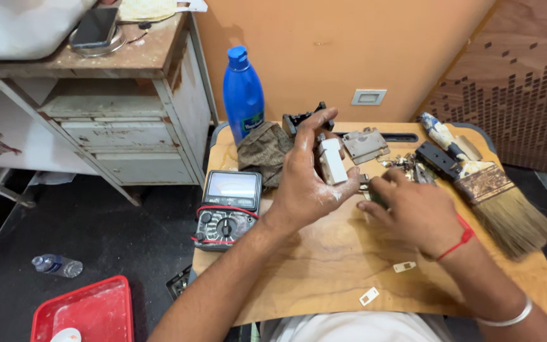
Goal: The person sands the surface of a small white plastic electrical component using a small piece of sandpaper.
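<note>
While left hand [308, 180] grips white switch [333, 161], right hand [413, 209] rests on wooden board [324, 266] by orange wall [349, 44]

I see both bare forearms reaching up from the bottom edge toward mid-frame. My left hand [308, 180] is raised at centre, back toward me, fingers curled and thumb up in a grasp. My right hand [413, 212] lies lower, just right of centre, palm down, fingers bent and pointing left, a red thread at the wrist.
</note>
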